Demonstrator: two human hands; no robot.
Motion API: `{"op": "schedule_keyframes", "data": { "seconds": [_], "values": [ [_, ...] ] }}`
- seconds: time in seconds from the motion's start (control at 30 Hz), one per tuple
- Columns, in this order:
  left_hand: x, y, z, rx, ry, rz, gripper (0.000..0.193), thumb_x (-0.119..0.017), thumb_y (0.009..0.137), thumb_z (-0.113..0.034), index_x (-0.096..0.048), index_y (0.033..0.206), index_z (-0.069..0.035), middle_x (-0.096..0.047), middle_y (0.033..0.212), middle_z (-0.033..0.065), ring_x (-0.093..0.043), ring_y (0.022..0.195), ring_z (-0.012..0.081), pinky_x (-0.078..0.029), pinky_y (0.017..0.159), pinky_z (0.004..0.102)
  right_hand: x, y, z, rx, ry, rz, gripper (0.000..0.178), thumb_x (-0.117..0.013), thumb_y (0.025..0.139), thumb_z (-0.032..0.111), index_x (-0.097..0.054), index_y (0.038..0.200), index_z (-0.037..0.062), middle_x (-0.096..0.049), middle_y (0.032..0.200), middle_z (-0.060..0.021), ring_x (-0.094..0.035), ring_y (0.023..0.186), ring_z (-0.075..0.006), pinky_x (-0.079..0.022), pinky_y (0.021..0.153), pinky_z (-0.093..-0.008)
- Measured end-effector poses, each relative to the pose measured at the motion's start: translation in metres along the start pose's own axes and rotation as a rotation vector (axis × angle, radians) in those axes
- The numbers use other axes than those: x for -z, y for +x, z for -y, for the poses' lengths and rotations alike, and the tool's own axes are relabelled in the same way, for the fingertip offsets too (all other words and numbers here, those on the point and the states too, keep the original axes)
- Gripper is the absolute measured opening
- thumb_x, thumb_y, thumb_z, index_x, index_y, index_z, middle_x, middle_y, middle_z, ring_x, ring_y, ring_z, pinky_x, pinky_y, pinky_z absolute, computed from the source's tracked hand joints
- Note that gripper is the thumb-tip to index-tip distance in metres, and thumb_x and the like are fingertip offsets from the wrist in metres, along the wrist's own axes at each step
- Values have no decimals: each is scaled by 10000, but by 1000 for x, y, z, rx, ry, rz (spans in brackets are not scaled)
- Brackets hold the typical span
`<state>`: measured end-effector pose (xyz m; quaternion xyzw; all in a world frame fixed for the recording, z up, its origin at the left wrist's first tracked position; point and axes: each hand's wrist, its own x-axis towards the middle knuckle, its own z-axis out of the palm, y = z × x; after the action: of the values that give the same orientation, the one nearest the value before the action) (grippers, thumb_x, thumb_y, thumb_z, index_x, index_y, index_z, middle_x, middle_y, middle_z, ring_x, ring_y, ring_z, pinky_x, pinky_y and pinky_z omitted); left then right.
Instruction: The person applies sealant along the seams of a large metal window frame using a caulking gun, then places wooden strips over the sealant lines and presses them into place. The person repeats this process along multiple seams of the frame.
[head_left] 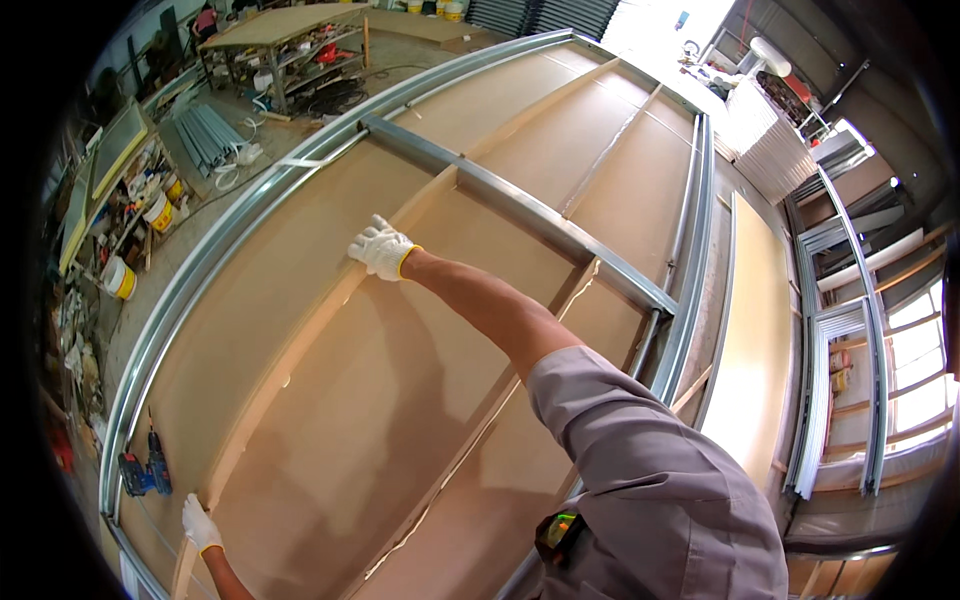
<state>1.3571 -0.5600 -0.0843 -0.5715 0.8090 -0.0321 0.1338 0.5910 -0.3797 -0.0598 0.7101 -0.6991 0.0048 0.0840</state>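
A long pale wooden strip [300, 340] stands on edge along a large tan panel [180, 350] inside a grey metal frame [235, 225]. My right hand [381, 249], in a white knit glove with a yellow cuff, reaches far forward and grips the strip toward its far end, fingers over its top edge. Near the strip's close end, my left hand [200, 524] in a matching glove closes around it, its fingers partly hidden. Just beyond the left hand, a blue and black cordless drill [147, 468] lies on the panel. The strip's far end meets a metal crossbar [520, 215].
Another strip with a line of whitish foam or glue [480, 435] runs alongside. Beyond the frame at left are buckets [118, 278], metal profiles [205, 135] and a cluttered workbench [285, 30]. A second panel [755, 330] and a metal frame [870, 330] lie to the right.
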Motion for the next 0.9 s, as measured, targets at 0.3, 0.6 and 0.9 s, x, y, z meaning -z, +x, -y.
{"op": "schedule_keyframes", "data": {
  "seconds": [0.3,0.6,0.9],
  "values": [
    [96,-168,-43,48,-698,-98,551,-606,1031,-61,-467,1559,6,-539,1562,217,-530,1432,335,-443,1174,447,129,-125,24,-50,453,-246,328,-699,909,225,-709,1232,169,-708,1149,-97,-651,1160,-326,-497,1038,-472],
    [65,-417,-107,94,-638,-228,610,-783,938,-108,-545,1494,-27,-608,1498,163,-565,1385,362,-461,1142,469,187,-340,132,-184,621,172,430,-808,812,210,-722,1217,94,-724,1176,-140,-643,1172,-375,-475,1074,-477],
    [58,-431,-145,40,-351,-292,990,-960,682,-156,-470,1531,-17,-560,1499,198,-501,1424,401,-385,1220,529,184,-329,197,-2,379,189,680,-889,740,274,-623,1341,95,-681,1306,-102,-589,1301,-327,-281,1246,-607]
  ]
}}
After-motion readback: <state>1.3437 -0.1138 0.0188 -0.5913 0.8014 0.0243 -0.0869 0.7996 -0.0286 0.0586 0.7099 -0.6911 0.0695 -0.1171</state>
